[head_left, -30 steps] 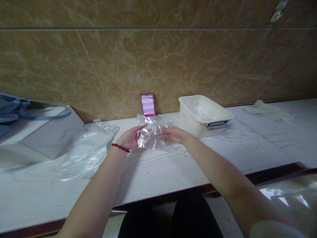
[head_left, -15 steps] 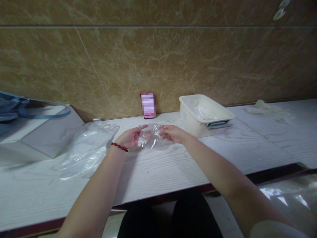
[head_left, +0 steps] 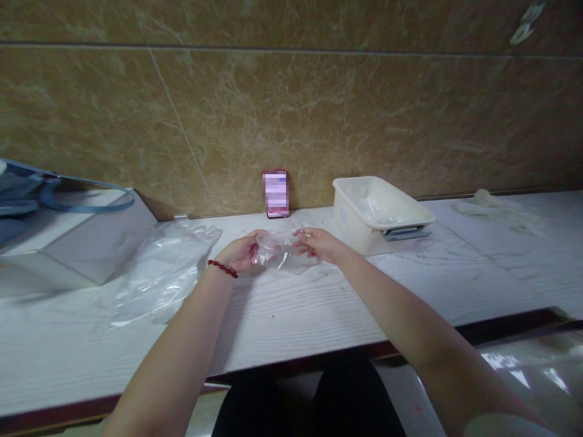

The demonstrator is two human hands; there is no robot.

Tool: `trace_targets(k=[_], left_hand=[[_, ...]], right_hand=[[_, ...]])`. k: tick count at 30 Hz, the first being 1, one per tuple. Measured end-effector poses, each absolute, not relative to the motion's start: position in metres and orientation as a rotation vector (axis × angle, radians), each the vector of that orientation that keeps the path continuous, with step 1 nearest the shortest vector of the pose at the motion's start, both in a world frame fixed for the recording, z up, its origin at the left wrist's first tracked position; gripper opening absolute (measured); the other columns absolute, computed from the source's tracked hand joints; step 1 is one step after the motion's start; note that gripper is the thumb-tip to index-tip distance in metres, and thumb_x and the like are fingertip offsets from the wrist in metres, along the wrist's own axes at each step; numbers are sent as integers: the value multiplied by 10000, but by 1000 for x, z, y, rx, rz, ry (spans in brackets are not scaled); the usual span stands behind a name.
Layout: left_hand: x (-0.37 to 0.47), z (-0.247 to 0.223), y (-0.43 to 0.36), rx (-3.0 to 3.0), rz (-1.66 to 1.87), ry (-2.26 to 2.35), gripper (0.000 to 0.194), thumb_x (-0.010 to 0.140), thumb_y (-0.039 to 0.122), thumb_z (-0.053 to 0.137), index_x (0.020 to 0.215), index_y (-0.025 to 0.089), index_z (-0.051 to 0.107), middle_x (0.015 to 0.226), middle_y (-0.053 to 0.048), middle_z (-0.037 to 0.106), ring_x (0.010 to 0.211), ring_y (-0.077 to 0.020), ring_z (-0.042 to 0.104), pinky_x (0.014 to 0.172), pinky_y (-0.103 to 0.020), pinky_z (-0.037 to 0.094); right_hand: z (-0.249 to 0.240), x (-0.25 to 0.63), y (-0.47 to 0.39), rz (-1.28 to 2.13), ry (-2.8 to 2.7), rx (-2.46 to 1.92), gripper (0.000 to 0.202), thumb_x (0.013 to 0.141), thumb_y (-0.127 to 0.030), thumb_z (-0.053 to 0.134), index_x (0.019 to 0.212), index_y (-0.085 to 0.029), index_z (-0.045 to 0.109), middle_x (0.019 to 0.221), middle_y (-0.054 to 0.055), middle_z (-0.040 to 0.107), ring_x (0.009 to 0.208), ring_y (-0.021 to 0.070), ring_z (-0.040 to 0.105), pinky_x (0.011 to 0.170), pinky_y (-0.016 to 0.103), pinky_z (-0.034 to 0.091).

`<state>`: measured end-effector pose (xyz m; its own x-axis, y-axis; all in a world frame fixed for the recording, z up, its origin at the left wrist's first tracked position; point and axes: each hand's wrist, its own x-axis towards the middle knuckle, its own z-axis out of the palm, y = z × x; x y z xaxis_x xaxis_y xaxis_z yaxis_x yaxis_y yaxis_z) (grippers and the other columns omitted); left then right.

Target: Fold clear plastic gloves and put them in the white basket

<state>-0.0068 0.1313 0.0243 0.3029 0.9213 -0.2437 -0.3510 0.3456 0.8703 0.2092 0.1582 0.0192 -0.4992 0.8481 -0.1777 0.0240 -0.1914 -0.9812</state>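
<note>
A clear, crinkled plastic bag point(head_left: 285, 258) spans the gap between my two hands, just above the pale wood-grain table point(head_left: 291, 321). My left hand point(head_left: 243, 250) has its fingers curled on the bag's left side, with a red bead bracelet at the wrist. On the right side, my right hand point(head_left: 316, 244) pinches the bag with bent fingers. A phone point(head_left: 276, 194) leans upright against the wall behind the hands, its screen lit and blurred.
Several clear plastic bags point(head_left: 164, 267) lie left, beside a white box point(head_left: 95, 243) with a blue bag point(head_left: 20, 194) on it. A cream bin point(head_left: 359, 227) holding clear plastic stands right. Thin gloves point(head_left: 496, 212) lie farther right.
The bag between my hands has crumpled a little more near its upper edge. The whole view has shifted slightly; both hands stay nearly in place.
</note>
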Motion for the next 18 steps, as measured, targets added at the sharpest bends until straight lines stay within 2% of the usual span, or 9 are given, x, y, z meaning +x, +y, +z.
trace_targets(k=[4, 7, 12, 15, 18], left_hand=[[-7, 28, 129, 782, 991, 879, 105, 769, 91, 421, 811, 162, 487, 684, -23, 593, 615, -140, 608, 590, -297, 521], [-6, 30, 128, 775, 1013, 835, 108, 749, 74, 418, 783, 155, 479, 631, -17, 570, 567, -126, 590, 545, -258, 508], [-6, 33, 125, 712, 1032, 752, 398, 662, 19, 378, 1026, 168, 443, 766, -42, 590, 680, -160, 612, 623, -326, 510], [-5, 34, 125, 611, 946, 692, 342, 712, 162, 397, 1046, 109, 447, 792, -90, 599, 710, -192, 610, 661, -355, 503], [-1, 32, 127, 542, 855, 685, 360, 764, 331, 419, 985, 57, 498, 763, -113, 608, 704, -187, 606, 676, -297, 503]], right_hand=[[16, 209, 160, 1704, -1447, -1027, 178, 786, -220, 509, 964, -216, 526, 769, -4, 634, 586, 78, 598, 402, 129, 367], [13, 208, 162, 1700, -1435, -1009, 147, 769, -176, 508, 895, -212, 575, 727, -16, 621, 551, 68, 566, 396, 134, 372], [8, 208, 165, 1697, -1375, -997, 134, 731, -136, 492, 776, -205, 598, 724, -28, 602, 494, 50, 488, 414, 160, 403], [6, 207, 167, 1689, -1324, -992, 162, 693, -94, 469, 737, -203, 579, 666, -39, 587, 494, 60, 491, 436, 175, 411], [8, 207, 168, 1697, -1284, -984, 160, 656, -68, 453, 688, -191, 550, 621, -44, 570, 491, 65, 496, 447, 178, 404]])
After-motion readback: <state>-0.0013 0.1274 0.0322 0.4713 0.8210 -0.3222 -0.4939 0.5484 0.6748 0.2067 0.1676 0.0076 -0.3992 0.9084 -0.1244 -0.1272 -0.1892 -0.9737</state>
